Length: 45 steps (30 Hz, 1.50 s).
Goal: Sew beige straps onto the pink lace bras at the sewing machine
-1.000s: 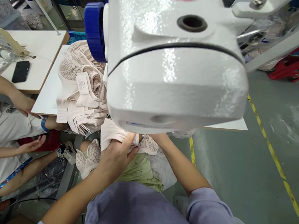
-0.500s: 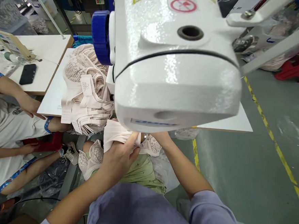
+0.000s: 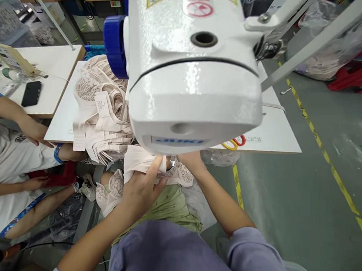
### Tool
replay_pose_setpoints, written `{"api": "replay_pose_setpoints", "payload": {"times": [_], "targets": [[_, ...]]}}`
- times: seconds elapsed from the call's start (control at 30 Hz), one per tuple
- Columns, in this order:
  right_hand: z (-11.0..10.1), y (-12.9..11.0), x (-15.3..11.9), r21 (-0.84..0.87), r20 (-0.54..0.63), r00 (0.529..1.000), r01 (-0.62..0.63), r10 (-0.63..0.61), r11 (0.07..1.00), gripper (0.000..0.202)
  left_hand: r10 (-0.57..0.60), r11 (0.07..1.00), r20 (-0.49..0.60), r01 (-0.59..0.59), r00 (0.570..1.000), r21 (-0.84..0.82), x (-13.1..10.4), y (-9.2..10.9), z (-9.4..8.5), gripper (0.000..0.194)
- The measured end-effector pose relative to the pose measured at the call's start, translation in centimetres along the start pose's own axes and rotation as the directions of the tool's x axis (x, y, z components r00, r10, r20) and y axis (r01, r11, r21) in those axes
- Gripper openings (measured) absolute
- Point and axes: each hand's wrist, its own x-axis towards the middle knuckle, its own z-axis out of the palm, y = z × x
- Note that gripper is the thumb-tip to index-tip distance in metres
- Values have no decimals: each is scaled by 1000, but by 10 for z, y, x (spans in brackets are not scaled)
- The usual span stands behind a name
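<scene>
The band (image 3: pixel 136 160) of a pale pink bra sits at the centre of the frame, partly under the machine's head (image 3: pixel 193 97). The left hand (image 3: pixel 141 192) is half closed on it, thumb pressed along the top; some of its fingers are out of sight. The right hand (image 3: pixel 191 163) reaches under the head just beside a small metal part (image 3: pixel 173 163); its fingers are hidden, so I can't tell how far open they are or what they hold. Lace cups (image 3: pixel 115 185) hang near the left forearm, above green cloth (image 3: pixel 168 202).

Over the last second the hands have barely shifted on the band, so I'd judge this a steadying hold. What has changed is the outlook: the head now sits farther left in the frame, and scissors (image 3: pixel 235 142) show on the bench (image 3: pixel 280 132), right of centre. The pile (image 3: pixel 101 112) of bras lies as it was, upper left. At far left, a co-worker's lower hand (image 3: pixel 35 183), outstretched a second ago, now rests by the red stool (image 3: pixel 68 173).
</scene>
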Motion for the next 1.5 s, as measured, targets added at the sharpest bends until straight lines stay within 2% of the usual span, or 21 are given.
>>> {"api": "replay_pose_setpoints", "payload": {"times": [0.13,0.27,0.4,0.5,0.57,0.63,0.67,0.73,0.8,0.87,0.9,0.93,0.97,1.03,1.07,1.13,1.27,1.33,1.4,1.47,1.5], "targets": [[-4,3,-24,243,-96,987,-103,129,965,36,13,1000,-83,-13,996,-7,-4,-2,9,86],[-11,7,-64,306,-17,980,-183,198,934,38,2,1000,-36,-3,999,-30,-8,4,16,96],[-9,-10,-108,286,84,977,-214,198,934,44,83,996,-29,-83,996,-22,-32,29,22,95],[-8,-27,-131,325,141,939,-343,313,882,34,156,985,82,-149,984,-83,-57,42,19,97],[-10,-34,-139,393,133,906,-420,402,818,32,131,974,222,-84,966,-212,-69,40,10,101],[-14,-36,-141,449,152,882,-464,446,763,34,119,931,356,20,927,-363,-72,30,-4,86],[-15,-37,-139,463,201,872,-486,447,741,34,122,907,359,42,925,-419,-71,25,-12,70],[-14,-39,-134,469,370,841,-536,394,702,35,134,891,222,-20,966,-454,-65,18,-26,41],[-11,-42,-126,441,581,775,-557,249,704,37,170,919,67,-134,983,-370,-57,13,-35,37],[-6,-44,-120,348,742,667,-469,67,812,37,192,942,137,-144,972,-303,-50,9,-36,37],[-3,-44,-118,265,775,632,-341,11,902,35,150,941,236,-66,960,-331,-48,5,-33,36],[-1,-41,-118,150,777,630,-163,-14,975,34,79,918,344,66,936,-392,-46,0,-28,37],[2,-38,-118,3,749,662,34,-25,999,32,11,861,442,216,897,-460,-45,-6,-22,41],[7,-27,-121,-286,637,766,337,-85,897,28,-58,680,581,458,812,-573,-44,-18,-7,48],[11,-21,-123,-375,591,795,423,-138,825,27,-50,592,617,521,785,-615,-45,-24,0,51],[16,-11,-126,-427,548,800,520,-246,740,26,5,459,648,574,762,-678,-46,-33,15,58],[17,-4,-129,-313,516,766,585,-383,748,24,69,176,670,652,739,-738,-52,-39,32,60],[13,-6,-131,-262,424,814,529,-396,807,26,67,69,663,659,746,-749,-55,-39,33,54],[10,-9,-135,-236,229,889,446,-397,863,28,44,-14,648,649,760,-761,-56,-39,31,49],[10,-13,-140,-206,65,918,395,-391,895,26,28,-66,640,640,768,-766,-55,-38,26,44],[10,-15,-141,-193,39,923,382,-382,904,24,22,-72,639,638,769,-766,-54,-37,23,42]]}}
